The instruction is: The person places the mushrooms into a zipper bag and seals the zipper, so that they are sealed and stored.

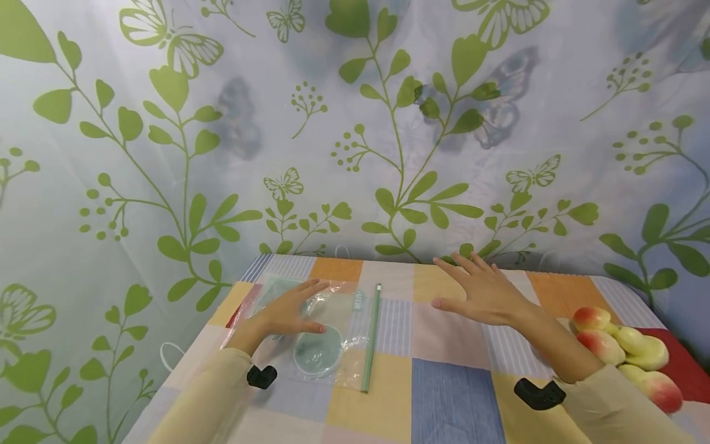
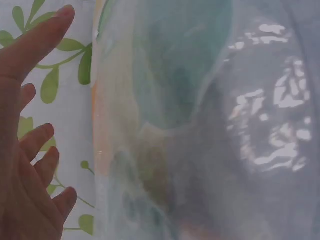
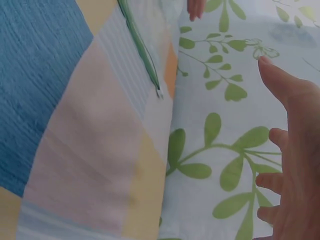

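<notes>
A clear plastic zip bag (image 1: 349, 365) with a green slider strip (image 1: 373, 336) along its right edge lies on the table. Inside it show a round pale-green piece (image 1: 318, 350) and another pale-green piece (image 1: 277, 288) farther back. My left hand (image 1: 288, 311) hovers over the bag with its fingers spread, holding nothing; in the left wrist view the bag's shiny film (image 2: 280, 110) fills the right side. To the right of the strip, my right hand (image 1: 479, 293) is held above the table, fingers spread and nothing in them.
Several red-and-yellow fruits (image 1: 627, 351) sit in a pile at the table's right, beside my right forearm. A patchwork cloth (image 1: 449, 394) covers the table. Behind hangs a curtain (image 1: 333, 154) with green leaves and butterflies. A black wrist camera (image 1: 539, 393) is on each sleeve.
</notes>
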Demonstrator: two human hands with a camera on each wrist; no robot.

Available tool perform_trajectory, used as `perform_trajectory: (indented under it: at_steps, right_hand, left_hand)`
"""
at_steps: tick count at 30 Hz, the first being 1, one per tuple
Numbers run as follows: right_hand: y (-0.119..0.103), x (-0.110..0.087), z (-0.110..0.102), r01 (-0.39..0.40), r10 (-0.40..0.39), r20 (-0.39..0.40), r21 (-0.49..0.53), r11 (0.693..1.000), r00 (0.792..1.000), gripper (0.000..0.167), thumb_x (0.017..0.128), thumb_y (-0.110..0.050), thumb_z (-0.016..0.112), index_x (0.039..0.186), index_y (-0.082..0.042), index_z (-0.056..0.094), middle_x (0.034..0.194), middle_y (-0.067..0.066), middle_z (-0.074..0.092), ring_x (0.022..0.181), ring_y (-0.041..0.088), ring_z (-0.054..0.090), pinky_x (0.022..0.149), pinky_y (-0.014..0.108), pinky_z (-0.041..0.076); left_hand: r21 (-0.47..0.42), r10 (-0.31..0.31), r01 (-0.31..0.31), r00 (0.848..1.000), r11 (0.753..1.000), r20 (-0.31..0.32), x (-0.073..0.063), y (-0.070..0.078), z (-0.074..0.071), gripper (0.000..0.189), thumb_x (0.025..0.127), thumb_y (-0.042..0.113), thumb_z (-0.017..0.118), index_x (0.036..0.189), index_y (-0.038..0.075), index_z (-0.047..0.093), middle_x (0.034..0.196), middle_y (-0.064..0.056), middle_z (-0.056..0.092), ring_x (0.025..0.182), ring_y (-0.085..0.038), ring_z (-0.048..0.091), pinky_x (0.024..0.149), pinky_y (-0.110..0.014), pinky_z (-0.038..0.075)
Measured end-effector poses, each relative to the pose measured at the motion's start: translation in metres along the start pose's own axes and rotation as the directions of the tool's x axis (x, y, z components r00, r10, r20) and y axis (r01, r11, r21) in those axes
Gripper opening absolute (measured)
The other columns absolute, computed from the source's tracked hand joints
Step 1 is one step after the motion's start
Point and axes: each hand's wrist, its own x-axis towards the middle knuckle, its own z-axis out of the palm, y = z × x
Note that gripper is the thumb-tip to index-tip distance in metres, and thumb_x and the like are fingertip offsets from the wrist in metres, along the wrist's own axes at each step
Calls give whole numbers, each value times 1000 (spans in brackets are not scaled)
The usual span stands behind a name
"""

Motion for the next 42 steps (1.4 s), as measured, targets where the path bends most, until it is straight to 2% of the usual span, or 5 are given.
perform_trajectory:
  at_steps: [6,12,21,31,42]
  right_hand:
    - [-5,9,18,62,-62,-21,37,997,998,88,93,-69,61,162,-19,38,161,25,34,145,59,25,109,78,21]
    - [-13,14,33,110,-109,-21,63,992,994,88,92,-69,62,161,-20,39,160,23,37,146,55,28,110,75,24]
    - [-28,19,51,137,-140,22,107,985,990,87,90,-72,62,159,-21,45,160,20,38,145,48,35,111,72,28]
    - [-46,29,74,153,-161,63,116,981,985,89,88,-78,59,159,-25,44,161,16,39,146,44,36,109,68,34]
    - [-54,34,106,133,-153,127,151,979,980,94,89,-76,60,158,-15,45,161,18,38,147,45,34,112,65,33]
  left_hand:
    - [-32,2,0,999,999,48,-5,-9,18,105,76,55,88,159,12,41,162,-19,36,148,-42,32,114,-65,30]
    - [-62,-15,20,996,998,90,-9,-14,30,108,74,55,90,159,11,40,161,-13,41,147,-38,36,116,-58,31]
    - [-76,-56,66,990,995,133,-14,-14,33,103,75,52,90,154,1,47,161,-20,38,147,-43,33,118,-60,27]
    - [-53,-79,88,987,995,142,-14,-14,33,97,76,51,90,151,2,52,161,-19,39,147,-43,34,117,-60,28]
    - [-36,-72,77,991,996,114,-9,-16,32,93,74,48,92,146,1,57,158,-19,43,145,-43,37,116,-59,31]
